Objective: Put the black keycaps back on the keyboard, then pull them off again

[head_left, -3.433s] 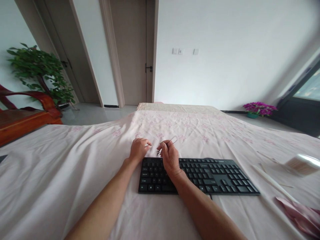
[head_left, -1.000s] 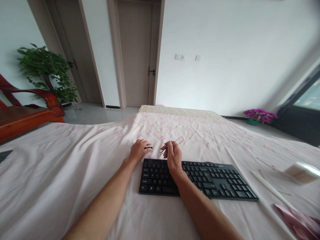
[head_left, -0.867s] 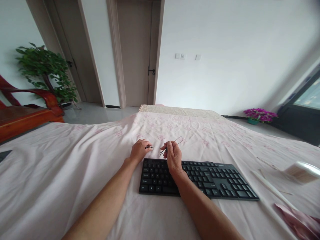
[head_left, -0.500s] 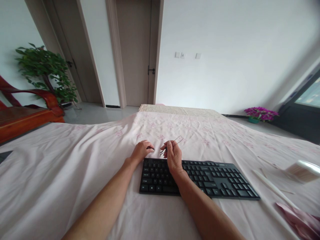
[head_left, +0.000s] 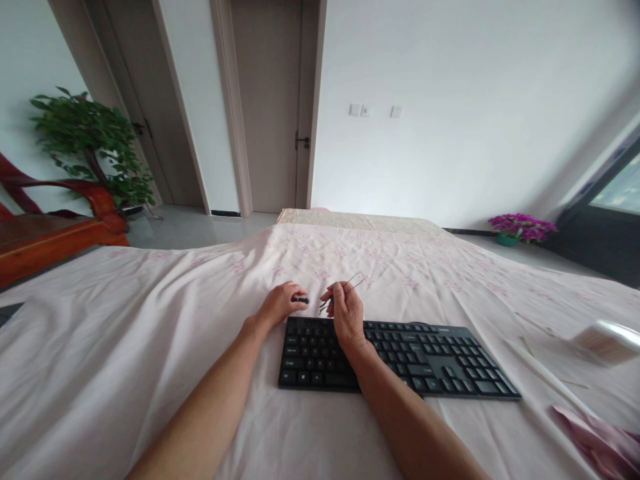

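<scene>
A black keyboard lies on the pink flowered cloth in front of me. Beyond its upper left corner, my left hand is closed around a small dark object that looks like a black keycap; the fingers hide part of it. My right hand reaches over the keyboard and covers some of its keys. Between its thumb and fingers is a thin wire tool, with a wire loop sticking out to the upper right and dark ends towards my left hand. A small gap separates the two hands.
On the right lie a clear plastic box of cotton swabs, a white stick, loose thin sticks and a pink cloth. A wooden chair and a leafy plant stand at the left.
My left hand has turned slightly and shifted a little left, so more of the dark object shows at its fingertips. My right hand stays almost still with the wire tool.
</scene>
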### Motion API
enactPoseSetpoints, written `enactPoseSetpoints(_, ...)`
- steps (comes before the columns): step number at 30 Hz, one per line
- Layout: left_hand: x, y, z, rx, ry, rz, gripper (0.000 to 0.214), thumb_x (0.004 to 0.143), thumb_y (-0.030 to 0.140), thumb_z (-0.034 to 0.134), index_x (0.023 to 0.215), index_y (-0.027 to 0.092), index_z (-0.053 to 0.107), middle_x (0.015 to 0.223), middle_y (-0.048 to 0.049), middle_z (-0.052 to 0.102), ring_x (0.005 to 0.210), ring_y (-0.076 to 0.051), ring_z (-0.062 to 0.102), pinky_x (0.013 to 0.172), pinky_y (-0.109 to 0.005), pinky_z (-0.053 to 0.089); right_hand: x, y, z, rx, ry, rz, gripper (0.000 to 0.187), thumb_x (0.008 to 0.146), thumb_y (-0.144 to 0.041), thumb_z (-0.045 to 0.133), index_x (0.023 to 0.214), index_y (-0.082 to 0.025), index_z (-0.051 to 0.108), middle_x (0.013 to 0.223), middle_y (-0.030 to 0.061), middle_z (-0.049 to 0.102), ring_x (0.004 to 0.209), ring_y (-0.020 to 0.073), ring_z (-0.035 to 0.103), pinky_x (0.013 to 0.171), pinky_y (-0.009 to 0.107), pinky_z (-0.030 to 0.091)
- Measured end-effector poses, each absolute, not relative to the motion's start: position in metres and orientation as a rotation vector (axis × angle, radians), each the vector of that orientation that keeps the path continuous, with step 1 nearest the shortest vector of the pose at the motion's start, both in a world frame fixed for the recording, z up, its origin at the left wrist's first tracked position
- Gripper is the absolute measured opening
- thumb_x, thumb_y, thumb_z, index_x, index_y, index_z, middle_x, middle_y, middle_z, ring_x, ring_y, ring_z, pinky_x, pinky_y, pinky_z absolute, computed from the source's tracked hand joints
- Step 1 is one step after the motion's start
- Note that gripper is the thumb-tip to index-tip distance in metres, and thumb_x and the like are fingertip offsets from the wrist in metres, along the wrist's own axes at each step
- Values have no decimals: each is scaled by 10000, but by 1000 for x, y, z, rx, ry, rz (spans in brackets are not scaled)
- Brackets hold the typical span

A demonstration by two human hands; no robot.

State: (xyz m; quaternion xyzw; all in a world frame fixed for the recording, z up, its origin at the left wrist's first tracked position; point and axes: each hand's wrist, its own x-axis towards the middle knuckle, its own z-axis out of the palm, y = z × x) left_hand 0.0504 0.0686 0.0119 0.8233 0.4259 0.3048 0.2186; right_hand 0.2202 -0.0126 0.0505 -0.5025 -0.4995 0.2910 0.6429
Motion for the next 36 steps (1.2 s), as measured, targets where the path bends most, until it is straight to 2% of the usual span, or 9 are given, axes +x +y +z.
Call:
enactPoseSetpoints(5,46,69,13,2205,1135,862,319,686,233,677,1002,199,702,933,-26,674,814,-154,624,736,-233,481,220,-13,52,-1150,-1130,666,321,892,-493,439,816,-200,546,686,6,663,453,91,480,444,208,418)
enactPoseSetpoints(20,47,66,15,2316,1154,851,231,750,185,566,900,230,736,905,-18,692,847,-158,618,769,-243,469,220,-14,53,-1158,-1154,666,299,912,-462,434,821,-199,545,663,-8,642,459,93,487,465,211,422)
enactPoseSetpoints(32,47,67,12,2240,1172,893,234,737,201,596,932,220,724,927,-23,693,839,-156,626,770,-245,472,221,-12,51,-1174,-1161,647,309,915,-464,421,828,-200,555,684,1,659,463,97,499,481,221,431)
enactPoseSetpoints(36,47,63,16,2173,1171,920,222,752,268,610,936,207,720,916,-27,700,811,-152,631,755,-244,472,220,-13,51,-1178,-1163,649,311,913,-467,421,829,-201,556,688,3,661,462,98,499,481,221,433)
